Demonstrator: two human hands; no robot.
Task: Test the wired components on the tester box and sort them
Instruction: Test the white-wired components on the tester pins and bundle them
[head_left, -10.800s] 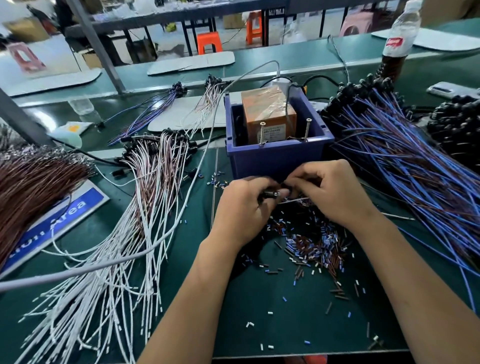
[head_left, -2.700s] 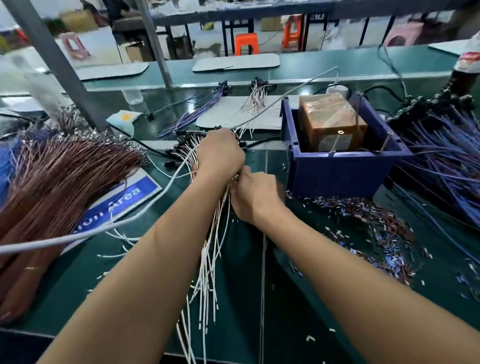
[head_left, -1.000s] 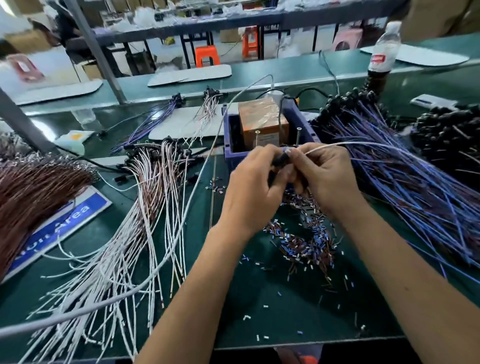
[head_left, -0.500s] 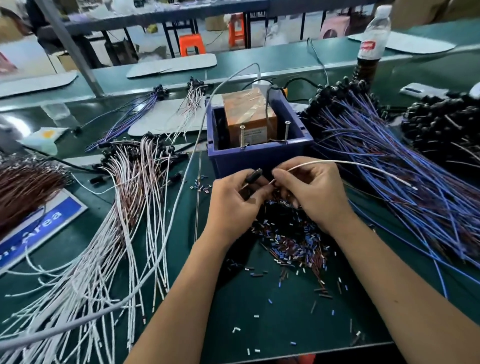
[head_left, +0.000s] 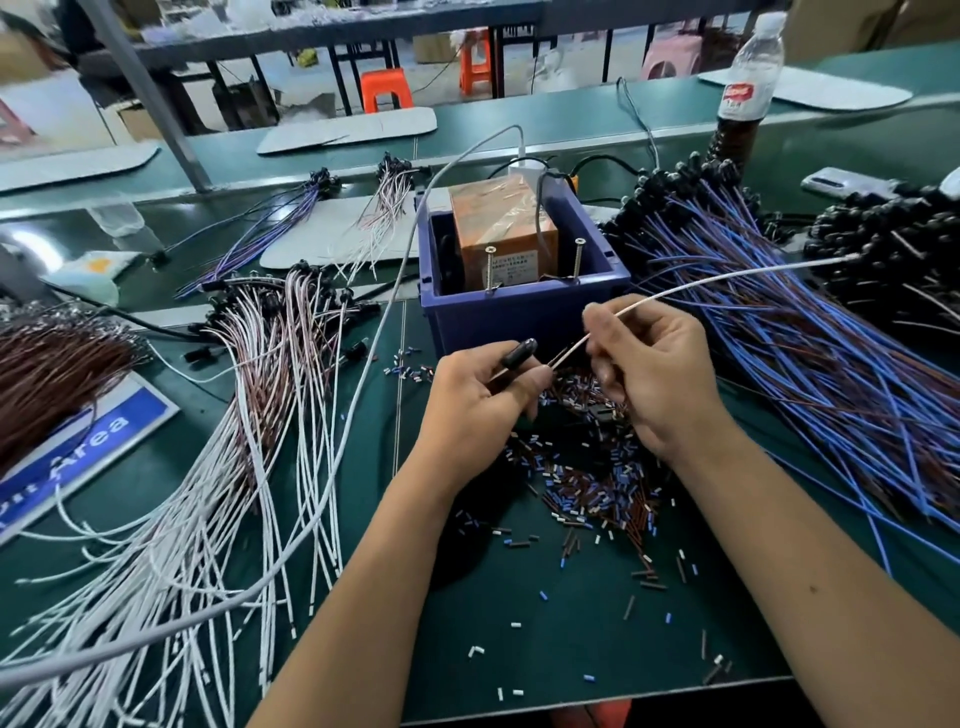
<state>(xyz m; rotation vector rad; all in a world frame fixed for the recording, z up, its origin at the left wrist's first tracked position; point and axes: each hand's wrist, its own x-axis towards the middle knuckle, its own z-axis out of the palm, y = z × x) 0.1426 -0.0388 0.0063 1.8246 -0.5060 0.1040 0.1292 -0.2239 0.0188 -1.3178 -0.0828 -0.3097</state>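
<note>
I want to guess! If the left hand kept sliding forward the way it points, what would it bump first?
Probably the front wall of the dark blue plastic tester box, just beyond the left hand, which holds a black capsule-shaped component. Depth is hard to judge.

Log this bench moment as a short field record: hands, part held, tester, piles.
left hand: pinches the black component end
right hand: pinches its white wire, which runs right
tester box: blue bin, two upright screws, behind the hands
left pile: white wires
right pile: blue wires
mat: cut sleeve bits
</note>
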